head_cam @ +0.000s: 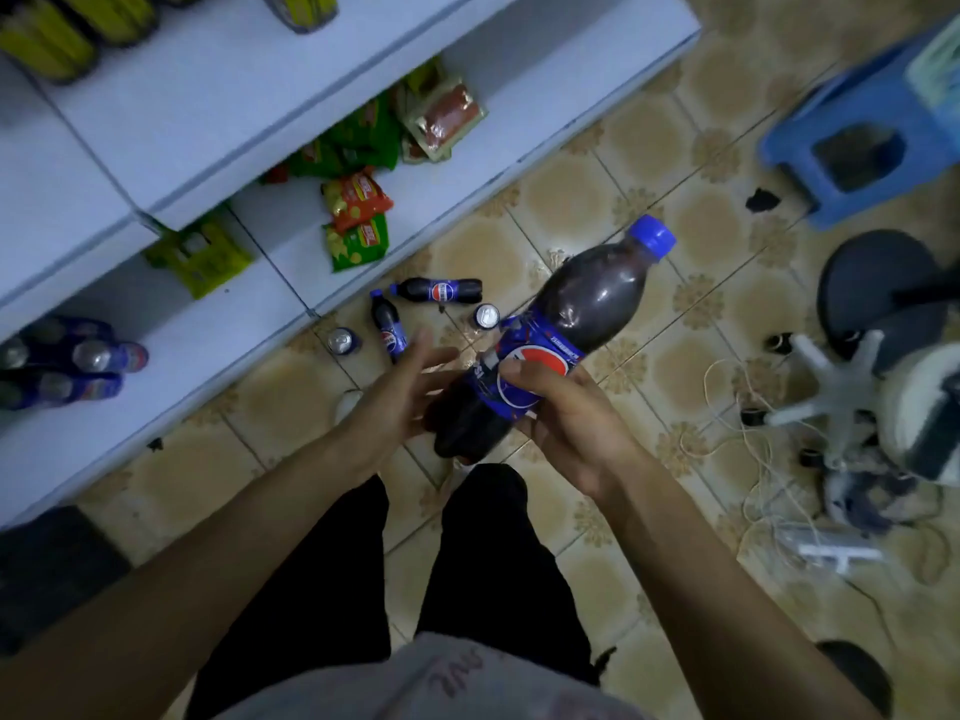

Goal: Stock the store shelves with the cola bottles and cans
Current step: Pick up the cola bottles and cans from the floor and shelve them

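My right hand (563,413) grips a large cola bottle (587,309) around its blue label; the blue cap points up and to the right. My left hand (400,392) is open beside the bottle's lower end, fingers spread, close to it or touching. On the floor below lie two small cola bottles (439,291) (388,327) and two cans stand upright (343,341) (487,317). Several cans and bottles (67,361) rest on the lowest white shelf (171,356) at the left.
Snack packets (358,215) lie on the lower shelf, and yellow-green bottles (47,44) stand on an upper one. A blue plastic stool (857,137), an office chair base (852,387) and loose cords (753,459) crowd the tiled floor at right.
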